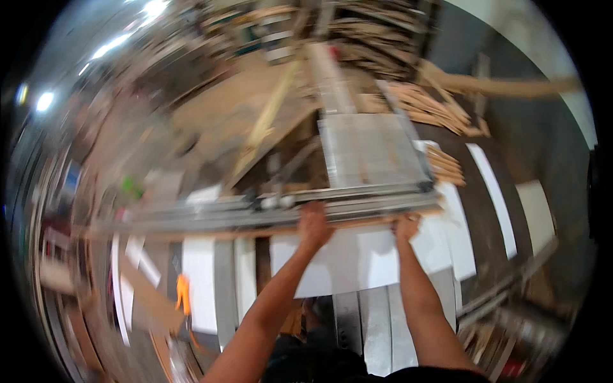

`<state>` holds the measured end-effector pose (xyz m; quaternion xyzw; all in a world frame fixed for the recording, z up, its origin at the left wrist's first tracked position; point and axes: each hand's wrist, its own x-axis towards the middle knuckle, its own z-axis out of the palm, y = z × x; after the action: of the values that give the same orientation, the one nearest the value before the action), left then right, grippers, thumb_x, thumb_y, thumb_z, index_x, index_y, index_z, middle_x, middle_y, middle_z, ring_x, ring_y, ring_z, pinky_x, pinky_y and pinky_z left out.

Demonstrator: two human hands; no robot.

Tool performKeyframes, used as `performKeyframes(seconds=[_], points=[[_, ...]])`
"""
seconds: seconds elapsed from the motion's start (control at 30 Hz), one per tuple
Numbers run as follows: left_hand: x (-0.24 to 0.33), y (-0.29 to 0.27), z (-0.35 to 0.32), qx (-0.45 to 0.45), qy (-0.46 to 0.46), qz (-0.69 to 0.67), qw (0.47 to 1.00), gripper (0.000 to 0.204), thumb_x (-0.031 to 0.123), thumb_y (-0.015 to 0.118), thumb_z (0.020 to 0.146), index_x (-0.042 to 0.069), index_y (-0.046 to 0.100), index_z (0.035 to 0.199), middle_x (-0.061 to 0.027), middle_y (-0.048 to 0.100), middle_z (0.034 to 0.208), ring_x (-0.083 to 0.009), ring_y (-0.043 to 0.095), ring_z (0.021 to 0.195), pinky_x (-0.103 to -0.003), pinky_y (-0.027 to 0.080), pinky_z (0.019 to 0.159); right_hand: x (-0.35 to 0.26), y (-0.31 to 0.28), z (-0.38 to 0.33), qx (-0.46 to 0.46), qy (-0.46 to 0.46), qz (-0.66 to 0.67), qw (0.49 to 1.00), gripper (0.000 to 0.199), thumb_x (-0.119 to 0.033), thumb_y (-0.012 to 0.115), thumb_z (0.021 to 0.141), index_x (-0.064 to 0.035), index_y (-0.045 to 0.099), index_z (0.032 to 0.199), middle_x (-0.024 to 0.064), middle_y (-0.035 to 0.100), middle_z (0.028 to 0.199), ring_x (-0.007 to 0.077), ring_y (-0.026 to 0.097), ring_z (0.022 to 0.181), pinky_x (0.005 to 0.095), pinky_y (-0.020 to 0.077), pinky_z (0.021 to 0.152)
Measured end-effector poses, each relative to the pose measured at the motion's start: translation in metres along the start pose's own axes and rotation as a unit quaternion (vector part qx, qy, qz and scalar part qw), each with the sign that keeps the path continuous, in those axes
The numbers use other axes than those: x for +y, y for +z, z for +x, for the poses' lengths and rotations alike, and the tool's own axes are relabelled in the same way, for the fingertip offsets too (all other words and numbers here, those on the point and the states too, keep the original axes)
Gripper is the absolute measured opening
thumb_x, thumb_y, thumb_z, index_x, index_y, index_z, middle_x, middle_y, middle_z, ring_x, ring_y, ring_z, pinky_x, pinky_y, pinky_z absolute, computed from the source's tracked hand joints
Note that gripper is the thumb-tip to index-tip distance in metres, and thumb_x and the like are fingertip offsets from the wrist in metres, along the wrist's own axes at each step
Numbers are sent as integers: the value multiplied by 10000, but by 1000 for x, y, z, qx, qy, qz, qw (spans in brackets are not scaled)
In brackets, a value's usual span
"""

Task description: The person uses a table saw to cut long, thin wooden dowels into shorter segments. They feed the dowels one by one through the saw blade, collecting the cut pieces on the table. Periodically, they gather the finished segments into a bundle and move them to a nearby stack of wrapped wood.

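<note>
- Wooden strip (255, 233): our left hand (314, 225) and right hand (406, 226) press it, fingers curled, against the metal rail (211, 214).
- We judge blur hides grip; fingers could slip and pinch.

No package, label, sign or screen can be made out anywhere in this blurred workshop view. A small pale blue and white rectangle (69, 179) sits at the far left edge, but it is too smeared to tell what it is.
</note>
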<state>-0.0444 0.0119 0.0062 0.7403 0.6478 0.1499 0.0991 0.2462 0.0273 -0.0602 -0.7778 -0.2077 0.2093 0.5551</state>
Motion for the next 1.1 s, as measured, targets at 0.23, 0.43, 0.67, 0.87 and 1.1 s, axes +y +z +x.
performKeyframes(seconds=[0.23,0.43,0.67,0.87,1.1], points=[[22,-15,-98,-1,51,-137,989,843,324,784,805,-1,389,1475,-241,340,1563,-404,307,1472,-558,247,1201,54,-96,-3,42,-66,-107,991,323,-272,598,946,39,605,860,164,652,660,228,618,469,357,469,357],[-33,-37,-263,147,-62,-283,946,708,243,790,806,35,485,1410,-214,453,1480,-404,391,1411,-524,291,1189,107,-189,-14,41,-149,-216,964,429,-333,609,951,53,611,763,133,619,619,225,589,460,365,451,381],[-230,-90,-416,302,-450,3,840,675,204,799,792,6,476,1351,-219,461,1440,-414,484,1302,-517,381,1092,72,-215,-109,-54,44,-73,995,361,-355,637,982,-34,580,1137,87,570,699,185,557,532,312,441,433],[-341,-91,-474,215,-414,153,871,351,321,599,984,-2,637,1116,-212,663,1075,-392,638,1015,-513,490,902,48,-185,-197,-78,77,-43,993,595,-172,678,961,-52,411,1479,94,604,754,163,494,515,301,409,413],[-252,-94,-526,267,-410,-51,871,384,123,557,998,-53,505,1335,-245,563,1238,-440,542,1145,-490,437,998,26,-194,-332,-372,-154,-100,910,397,-247,738,920,28,685,1201,110,730,802,177,695,757,335,552,691]])
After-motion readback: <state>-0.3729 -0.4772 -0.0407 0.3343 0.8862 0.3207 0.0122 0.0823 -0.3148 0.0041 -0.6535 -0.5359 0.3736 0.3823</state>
